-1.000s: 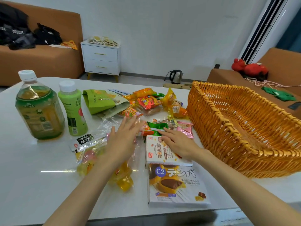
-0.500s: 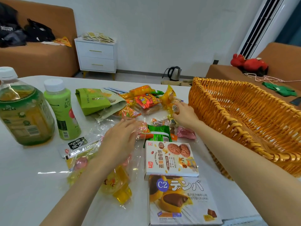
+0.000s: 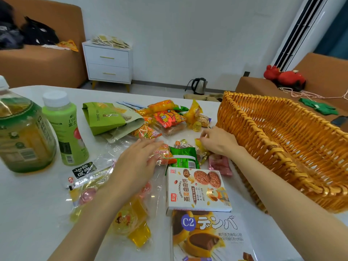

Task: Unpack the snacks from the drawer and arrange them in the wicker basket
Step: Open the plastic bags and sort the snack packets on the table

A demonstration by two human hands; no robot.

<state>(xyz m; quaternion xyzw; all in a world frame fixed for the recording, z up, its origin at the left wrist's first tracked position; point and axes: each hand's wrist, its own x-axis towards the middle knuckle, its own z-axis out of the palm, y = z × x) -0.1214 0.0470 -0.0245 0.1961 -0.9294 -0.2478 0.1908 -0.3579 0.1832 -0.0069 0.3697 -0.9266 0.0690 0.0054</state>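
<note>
Your right hand (image 3: 219,141) has left the cookie box (image 3: 197,189) and now pinches a small yellow snack (image 3: 197,142), just beside the basket (image 3: 237,113) at 3 o'clock. Your left hand (image 3: 137,162) stays flat, fingers straight, over the jelly bag (image 3: 130,219). Other snacks (image 3: 169,117) lie at 12 o'clock on the table (image 3: 28,213).

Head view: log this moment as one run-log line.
left hand: open over clear plastic bag | right hand: fingers pinch small yellow snack packet | wicker basket: holds no snacks yet
</note>
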